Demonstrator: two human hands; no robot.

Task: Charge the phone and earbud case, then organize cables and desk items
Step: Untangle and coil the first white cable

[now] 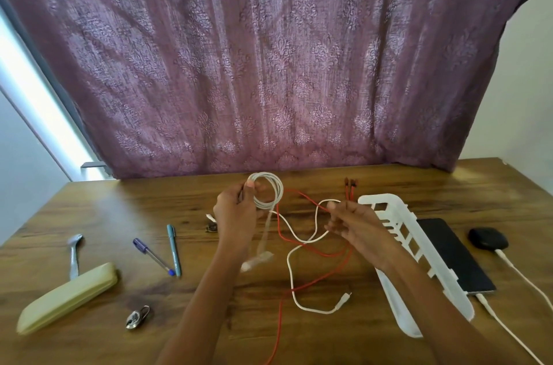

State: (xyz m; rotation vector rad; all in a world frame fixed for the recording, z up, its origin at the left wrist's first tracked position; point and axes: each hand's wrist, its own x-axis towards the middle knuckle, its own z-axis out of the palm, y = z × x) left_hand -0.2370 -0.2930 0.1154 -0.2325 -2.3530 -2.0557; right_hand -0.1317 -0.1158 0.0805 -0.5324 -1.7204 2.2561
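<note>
Pinched between thumb and fingers of the left hand (236, 212), a coil of white cable (279, 189) is held just above the table (149, 209). Its loose run is nipped further along by the fingertips of the right hand (350, 224). From there it drops to the wood and trails toward the near edge, ending in a small plug.

A patterned curtain (269, 65) is hung behind the table. To the right, a white slatted basket (386, 200) is set beside a dark phone (449, 248) and a black earbud case (487, 238). A white lead is seen at each, so charging is judged done and cable tidying is in hand. A pencil case (68, 296), a spoon (74, 254), two pens (173, 248) and a padlock (137, 316) are spread on the left.

The white cable is judged light, limp and slightly springy. Loops should be held firmly at one point on the ring, with slack fed in from close by. A red cable (278, 221) is crossed over the loose run, so a snag is likely unless the white strand is lifted clear.
</note>
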